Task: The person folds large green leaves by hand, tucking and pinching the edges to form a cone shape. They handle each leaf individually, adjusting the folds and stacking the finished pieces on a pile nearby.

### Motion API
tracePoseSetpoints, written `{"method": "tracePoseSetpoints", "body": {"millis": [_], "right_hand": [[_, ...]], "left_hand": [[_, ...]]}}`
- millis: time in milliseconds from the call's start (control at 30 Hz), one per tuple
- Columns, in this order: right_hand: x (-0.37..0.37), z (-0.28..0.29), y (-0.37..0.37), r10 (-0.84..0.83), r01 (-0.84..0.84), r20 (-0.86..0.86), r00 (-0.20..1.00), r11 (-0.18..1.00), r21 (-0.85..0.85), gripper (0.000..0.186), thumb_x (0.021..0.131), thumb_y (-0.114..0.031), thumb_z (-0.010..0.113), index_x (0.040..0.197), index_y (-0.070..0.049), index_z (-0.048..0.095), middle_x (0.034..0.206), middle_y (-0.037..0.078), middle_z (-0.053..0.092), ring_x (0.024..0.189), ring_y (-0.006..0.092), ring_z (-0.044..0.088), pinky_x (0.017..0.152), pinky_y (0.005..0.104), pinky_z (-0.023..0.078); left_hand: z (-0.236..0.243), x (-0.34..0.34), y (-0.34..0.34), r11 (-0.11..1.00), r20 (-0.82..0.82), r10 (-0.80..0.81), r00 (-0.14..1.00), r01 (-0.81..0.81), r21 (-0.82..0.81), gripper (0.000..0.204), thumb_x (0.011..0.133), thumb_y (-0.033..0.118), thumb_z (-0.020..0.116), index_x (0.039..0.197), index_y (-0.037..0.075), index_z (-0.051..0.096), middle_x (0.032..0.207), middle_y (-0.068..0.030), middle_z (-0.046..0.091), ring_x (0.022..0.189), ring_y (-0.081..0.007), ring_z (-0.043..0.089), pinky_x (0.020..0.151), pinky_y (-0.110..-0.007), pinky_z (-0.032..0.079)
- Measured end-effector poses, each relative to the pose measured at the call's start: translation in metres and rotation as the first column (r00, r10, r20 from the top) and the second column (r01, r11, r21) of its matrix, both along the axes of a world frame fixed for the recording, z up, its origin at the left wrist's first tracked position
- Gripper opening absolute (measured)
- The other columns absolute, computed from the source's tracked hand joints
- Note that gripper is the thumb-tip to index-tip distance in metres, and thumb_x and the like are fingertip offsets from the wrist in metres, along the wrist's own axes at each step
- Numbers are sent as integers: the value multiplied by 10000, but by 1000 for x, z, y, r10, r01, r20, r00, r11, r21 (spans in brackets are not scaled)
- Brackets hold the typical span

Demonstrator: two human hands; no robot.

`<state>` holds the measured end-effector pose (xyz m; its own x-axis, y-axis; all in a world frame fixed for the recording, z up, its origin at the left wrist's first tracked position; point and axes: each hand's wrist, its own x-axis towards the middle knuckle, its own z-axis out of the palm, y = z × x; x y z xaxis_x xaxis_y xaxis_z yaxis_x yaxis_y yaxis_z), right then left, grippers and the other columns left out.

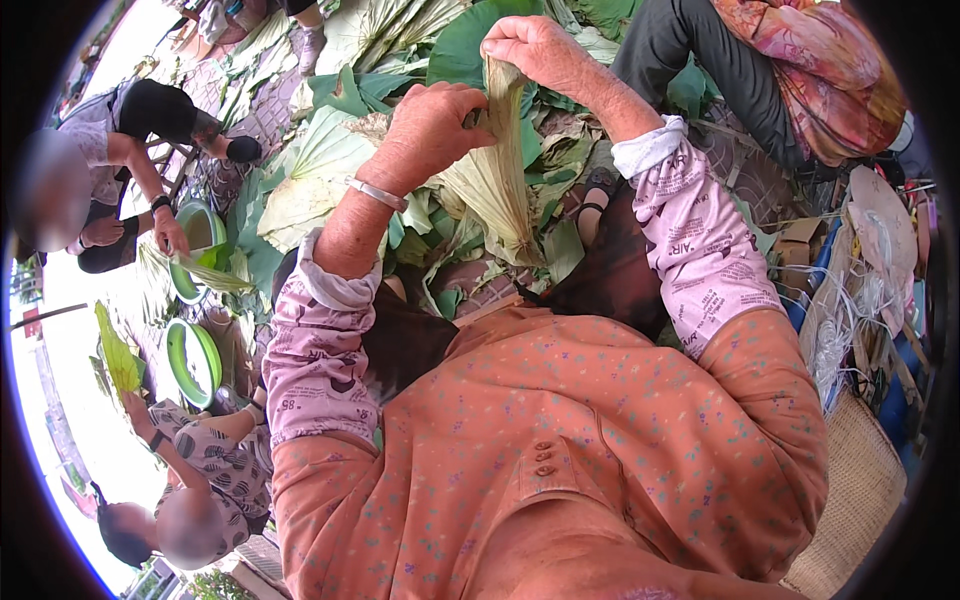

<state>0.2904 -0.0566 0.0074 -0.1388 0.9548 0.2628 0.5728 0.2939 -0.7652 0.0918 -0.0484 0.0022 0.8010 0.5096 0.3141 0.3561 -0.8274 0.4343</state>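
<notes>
**Both hands gripping a folded lotus leaf over a heap of leaves**

While the person is sitting above a ground strewn with big green leaves, both hands are closing on one pale, folded leaf [497,165] held up in front of the chest. The left hand [432,128], with a silver bangle [377,194] at the wrist, is wrapping its fingers round the leaf's left edge near the top. The right hand [535,50] is pinching the leaf's upper tip from above, fingers curled tight on it. The leaf is hanging down between the two hands in narrow pleats (its paler underside is showing), and its lower end is fanning out just above the leaf pile [330,160] on the ground.

The person is wearing an orange flowered top [560,440] and pink patterned sleeve covers [700,250] over both forearms.

At the left edge, two other people are working with leaves too: one is holding a round green basin [195,245], and a second green basin [192,360] is lying near the other, who is lifting a bright green leaf [117,355]. At the upper right, someone in dark trousers [690,50] and a floral cloth is sitting close by. A woven basket [860,500] is standing at the lower right, beside a bundle of pale string [840,320].
</notes>
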Motion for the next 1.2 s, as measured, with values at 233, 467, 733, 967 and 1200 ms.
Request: {"method": "tracePoseSetpoints", "body": {"millis": [233, 467, 733, 967, 1200], "right_hand": [[17, -18, 11, -47, 47, -9, 999, 998, -32, 198, 870, -190, 543, 985, -46, 616, 748, 22, 624, 691, 87, 545, 645, 249, 444], [-5, 13, -2, -68, 56, -148, 987, 995, -82, 203, 819, -164, 552, 792, 26, 617, 649, 97, 590, 605, 154, 555, 568, 303, 434], [9, -3, 7, -114, 120, -127, 985, 992, 40, 201, 800, -158, 556, 784, 33, 613, 661, 112, 608, 608, 171, 574, 574, 306, 448], [2, 4, 5, -85, 82, -156, 984, 996, -29, 210, 793, -162, 554, 775, 40, 610, 658, 110, 612, 600, 178, 582, 566, 305, 450], [2, 0, 7, -85, 78, -231, 969, 996, -43, 200, 794, -144, 550, 760, 43, 610, 618, 92, 606, 564, 169, 590, 530, 303, 451]], "left_hand": [[5, 0, -3, 994, 32, -62, 998, 58, 94, 192, 650, 194, 727, 734, 69, 607, 665, -29, 547, 674, -227, 542, 708, -332, 399], [0, -2, -2, 1000, -130, 6, 992, -7, -6, 163, 673, 218, 717, 737, 94, 632, 683, -16, 587, 715, -204, 558, 736, -323, 382], [8, -1, -7, 999, -146, -38, 989, 40, 8, 121, 688, 193, 701, 701, 103, 622, 673, 4, 545, 742, -180, 542, 756, -311, 360], [-6, -3, -5, 993, -81, -29, 996, 19, -118, 181, 677, 171, 712, 754, 39, 615, 678, -71, 584, 640, -242, 570, 619, -338, 443], [-15, -3, -1, 995, -51, -72, 996, 68, -76, 208, 660, 163, 727, 783, 29, 626, 672, -91, 584, 614, -270, 573, 578, -342, 456]]}}
